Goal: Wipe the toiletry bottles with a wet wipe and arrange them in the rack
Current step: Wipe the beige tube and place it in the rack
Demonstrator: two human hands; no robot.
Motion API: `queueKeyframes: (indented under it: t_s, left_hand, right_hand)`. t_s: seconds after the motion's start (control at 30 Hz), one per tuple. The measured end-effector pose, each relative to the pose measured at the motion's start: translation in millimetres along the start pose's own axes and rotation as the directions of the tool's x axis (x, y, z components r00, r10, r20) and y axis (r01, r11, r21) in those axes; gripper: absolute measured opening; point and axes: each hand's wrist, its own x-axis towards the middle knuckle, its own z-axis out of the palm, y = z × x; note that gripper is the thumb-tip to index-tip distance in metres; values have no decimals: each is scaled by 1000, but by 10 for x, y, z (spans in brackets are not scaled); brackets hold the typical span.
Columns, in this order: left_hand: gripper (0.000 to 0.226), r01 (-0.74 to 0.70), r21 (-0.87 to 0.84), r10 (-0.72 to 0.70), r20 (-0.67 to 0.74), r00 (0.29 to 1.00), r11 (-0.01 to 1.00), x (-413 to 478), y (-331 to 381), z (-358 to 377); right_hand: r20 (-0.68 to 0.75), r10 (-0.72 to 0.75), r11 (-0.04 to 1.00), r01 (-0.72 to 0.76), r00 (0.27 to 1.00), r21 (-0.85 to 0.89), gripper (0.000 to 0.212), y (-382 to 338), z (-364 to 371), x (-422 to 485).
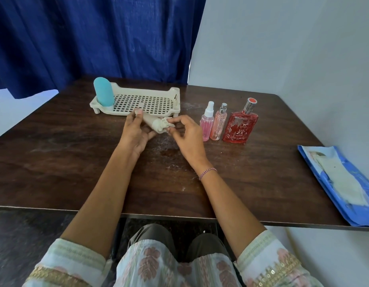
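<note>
Your left hand [136,132] grips the cream tube [151,123] just in front of the rack [175,96], fingers curled round its far end. Its long axis runs far-left to near-right, and your right hand [188,134] pinches the wipe [166,123] against the near-right end. A teal bottle [103,91] stands in the rack.

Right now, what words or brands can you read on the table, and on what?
"RED" above "ZX": label of the red perfume bottle.
Smaller print above and below it: too small to read.
No legible text: teal bottle, white-capped spray bottle, silver-capped spray bottle, cream tube, blue wipe pack.
</note>
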Motion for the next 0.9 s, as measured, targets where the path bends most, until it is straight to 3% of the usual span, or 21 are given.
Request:
queueKeyframes:
  t_s: [0.2, 0.4, 0.67, 0.9]
  left_hand:
    - [39, 21, -155, -15, 44, 999, 988, -41, -40, 51]
    - [43, 0, -252, 1, 5, 1000, 968, -12, -37, 12]
    - [42, -61, -150, 74, 83, 994, 987, -75, 4, 47]
    - [42, -171, -1, 170, 112, 979, 985, -126, -16, 65]
  right_hand:
    - [-64, -127, 991, 124, 990, -44, 16, -45, 20, -19]
    - [35, -252, 962, 254, 967, -101, 18, -89, 65, -80]
    - [-70, -197, 968, 183, 978, -170, 17, -85, -24, -24]
    - [12, -338, 906, 329, 941, -266, 20, -109, 45, -63]
